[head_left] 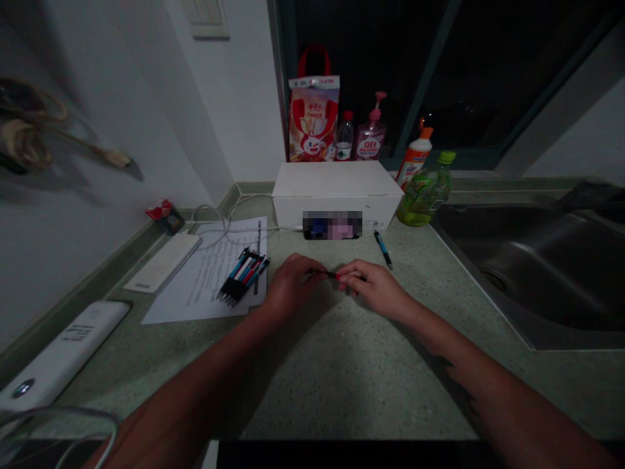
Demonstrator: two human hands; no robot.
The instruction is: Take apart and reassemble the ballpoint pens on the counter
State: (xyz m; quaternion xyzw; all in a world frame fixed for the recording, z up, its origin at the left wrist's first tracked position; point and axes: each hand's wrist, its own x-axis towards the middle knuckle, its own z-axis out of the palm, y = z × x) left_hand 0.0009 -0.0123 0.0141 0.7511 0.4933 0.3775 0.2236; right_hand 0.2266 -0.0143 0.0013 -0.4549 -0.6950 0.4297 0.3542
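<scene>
Both hands meet above the middle of the counter, on either side of a red and black pen (334, 275). Its left, dark end is pinched by my left hand (295, 281). The red part lies in the closed fingers of my right hand (374, 286), which hide some of it. A blue and black pen (383, 250) rests on the counter just beyond my right hand. To the left, a bundle of several pens (243, 279) in blue, red and black lies on printed paper sheets (195, 286).
A white box (336, 179) stands at the back, a phone (332, 226) leaning against it. Bottles, including a green one (426, 192), stand beside and behind it. The steel sink (547, 260) is on the right. At left lie a white power bank (163, 262), a power strip (73, 345) and cables.
</scene>
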